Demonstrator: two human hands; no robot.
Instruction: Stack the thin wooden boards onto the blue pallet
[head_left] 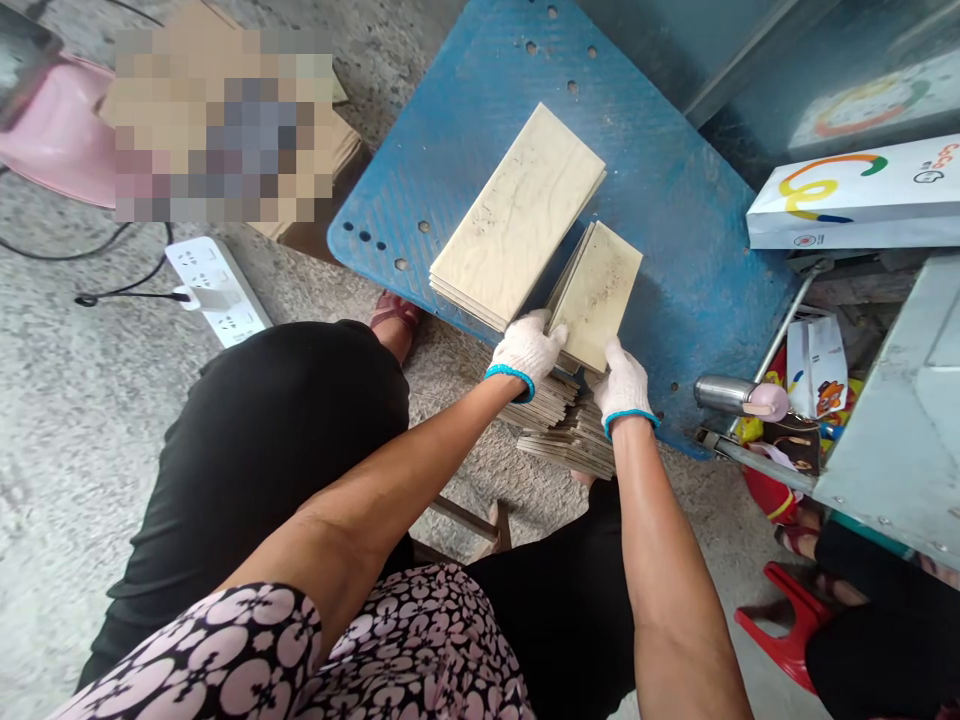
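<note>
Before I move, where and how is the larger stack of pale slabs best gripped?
Probably at both short ends of the larger stack, palms facing, coming from the near side. It lies flat, long and thinly layered, so squeezing endwise should keep the layers together; one long side faces the smaller stack across a narrow gap, leaving little finger room.

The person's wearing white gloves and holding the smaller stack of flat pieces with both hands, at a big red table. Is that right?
Not quite: the table is blue, not red, as the head view shows. The rest is right: the white-gloved left hand and right hand hold the smaller stack.
</note>
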